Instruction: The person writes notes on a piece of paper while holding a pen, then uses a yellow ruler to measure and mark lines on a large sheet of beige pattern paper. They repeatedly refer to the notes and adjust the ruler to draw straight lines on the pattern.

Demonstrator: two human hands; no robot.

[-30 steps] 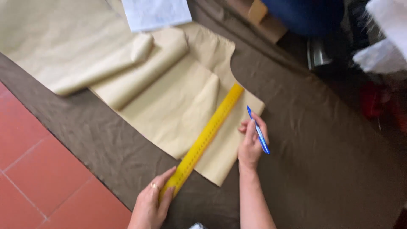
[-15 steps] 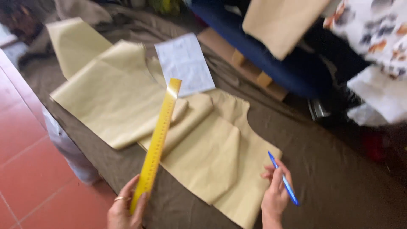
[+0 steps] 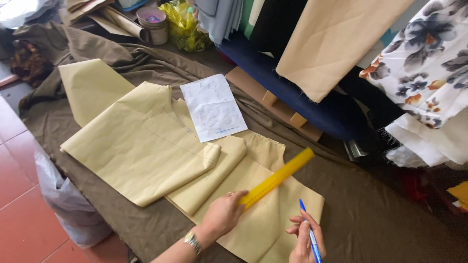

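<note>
My left hand grips the near end of a long yellow ruler, which slants up to the right above a tan paper pattern piece. My right hand holds a blue pen at the lower edge of the picture, resting on that same paper. Several tan pattern pieces lie folded and overlapping on an olive-brown cloth spread over the floor. A white sheet with sketches lies on top of the papers.
Red floor tiles and a grey plastic bag are at the left. A wooden block, hanging fabrics, floral cloth, a round tin and rolled paper line the far side.
The view has swung round. My left hand has turned the ruler from pointing up-left over the papers to slanting right, above the near pattern piece. The pen hand stays on the paper.
</note>
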